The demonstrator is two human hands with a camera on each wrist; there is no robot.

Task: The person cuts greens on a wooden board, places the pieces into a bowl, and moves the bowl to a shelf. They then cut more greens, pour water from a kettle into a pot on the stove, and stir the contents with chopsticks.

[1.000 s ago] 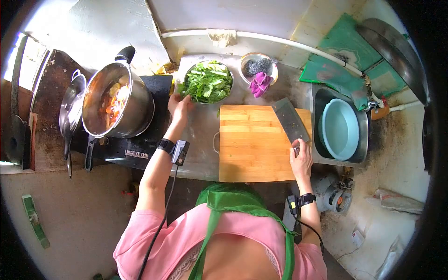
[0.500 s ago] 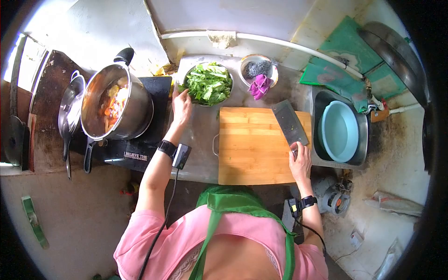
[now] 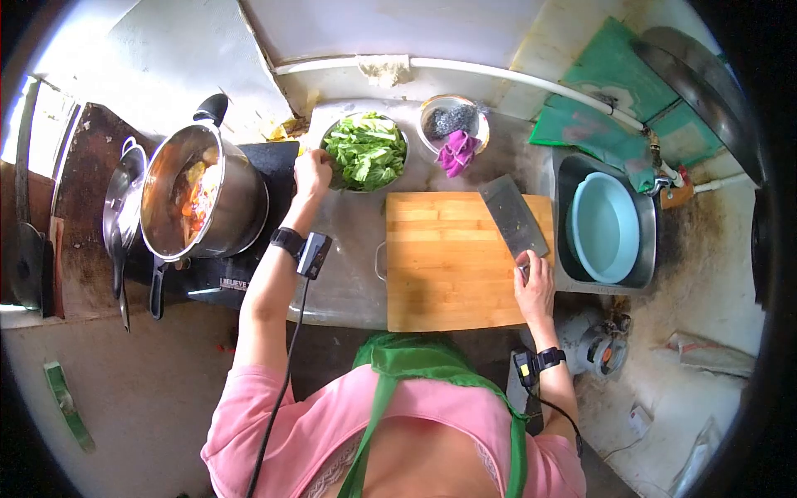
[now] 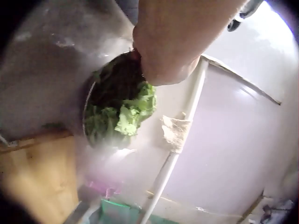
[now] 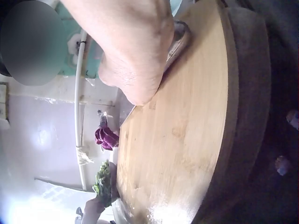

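left hand (image 4: 168, 51) at bowl of greens (image 4: 119, 114); white pipe (image 4: 180, 140) beside

I can't see the cleaver (image 3: 513, 216) handle under the right hand (image 3: 535, 286); haze blurs the bowl of greens (image 4: 87, 112) in the left wrist view.

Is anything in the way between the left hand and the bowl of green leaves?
No, nothing visible. The left hand is right at the left rim of the bowl, with no gap showing. The right hand holds the cleaver on the wooden board, off to the side.
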